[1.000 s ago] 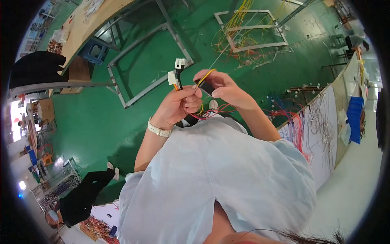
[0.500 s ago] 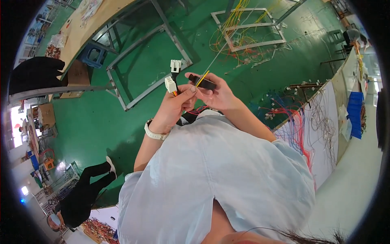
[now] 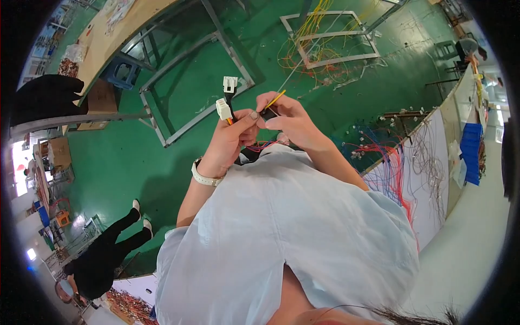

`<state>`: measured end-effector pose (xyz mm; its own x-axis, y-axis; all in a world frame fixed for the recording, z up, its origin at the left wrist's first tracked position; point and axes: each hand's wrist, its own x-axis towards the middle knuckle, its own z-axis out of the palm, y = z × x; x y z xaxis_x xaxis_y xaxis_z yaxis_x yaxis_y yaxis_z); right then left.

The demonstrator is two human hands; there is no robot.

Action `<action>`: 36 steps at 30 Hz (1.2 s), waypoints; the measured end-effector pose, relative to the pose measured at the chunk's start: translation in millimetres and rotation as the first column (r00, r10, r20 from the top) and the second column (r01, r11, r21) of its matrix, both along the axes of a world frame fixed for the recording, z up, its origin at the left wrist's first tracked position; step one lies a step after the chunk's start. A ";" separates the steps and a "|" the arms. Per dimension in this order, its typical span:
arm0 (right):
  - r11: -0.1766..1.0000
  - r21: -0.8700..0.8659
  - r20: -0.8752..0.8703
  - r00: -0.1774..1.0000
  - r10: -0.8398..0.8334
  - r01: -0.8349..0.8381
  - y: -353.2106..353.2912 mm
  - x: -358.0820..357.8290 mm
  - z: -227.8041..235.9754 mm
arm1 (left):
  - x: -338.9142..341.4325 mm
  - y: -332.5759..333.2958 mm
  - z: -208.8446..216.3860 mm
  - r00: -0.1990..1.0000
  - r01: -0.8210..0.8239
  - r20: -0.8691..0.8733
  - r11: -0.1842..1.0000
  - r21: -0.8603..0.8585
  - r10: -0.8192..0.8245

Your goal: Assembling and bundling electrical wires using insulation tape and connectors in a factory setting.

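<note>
White plug connectors (image 3: 226,97) gripped in left hand (image 3: 230,142), right hand (image 3: 286,116) pinching yellow wire (image 3: 275,99), brown carton (image 3: 100,100) far left.

Two white plastic connectors (image 3: 226,96) upright on dark wires, beside a yellow wire (image 3: 275,99) slanting up-right.

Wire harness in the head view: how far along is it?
Done: two white plugs already sit on wire ends held up in the left hand. In hand: the right hand pinches a yellow wire at a small black piece, hidden by the fingers. Left: loose red and blue wires hang below the hands.
</note>
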<state>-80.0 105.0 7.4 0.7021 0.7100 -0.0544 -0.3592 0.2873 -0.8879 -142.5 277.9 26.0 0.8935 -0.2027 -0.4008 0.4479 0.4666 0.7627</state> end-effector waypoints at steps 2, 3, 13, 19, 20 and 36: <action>1.000 0.001 0.042 0.999 -0.026 0.026 -1.0 1.3 1.3 | 0.1 -3.1 -2.2 1.000 -0.014 -0.014 1.000 0.003 0.014; 0.999 0.007 0.088 0.995 -0.053 0.053 -2.1 0.6 3.1 | 1.2 -5.2 -4.0 0.998 -0.046 0.044 0.993 0.107 0.041; 0.991 0.058 -0.356 0.930 -0.088 0.117 -15.8 -12.1 -0.5 | 13.1 0.2 -19.7 0.924 -0.334 0.247 0.932 0.144 0.293; 0.906 -0.032 -0.215 0.882 -0.419 0.422 16.1 2.9 -41.5 | 5.5 -13.3 -14.3 0.987 -0.136 0.110 0.974 0.184 0.117; 0.875 -0.038 -0.079 0.871 -0.485 0.483 21.7 1.1 -41.6 | 4.4 -14.9 -13.6 0.994 -0.109 0.033 0.971 0.213 0.104; 0.943 0.222 -0.053 0.969 -0.241 0.247 28.4 11.4 0.2 | 9.0 -3.3 -7.4 0.978 -0.199 0.095 0.960 0.194 0.184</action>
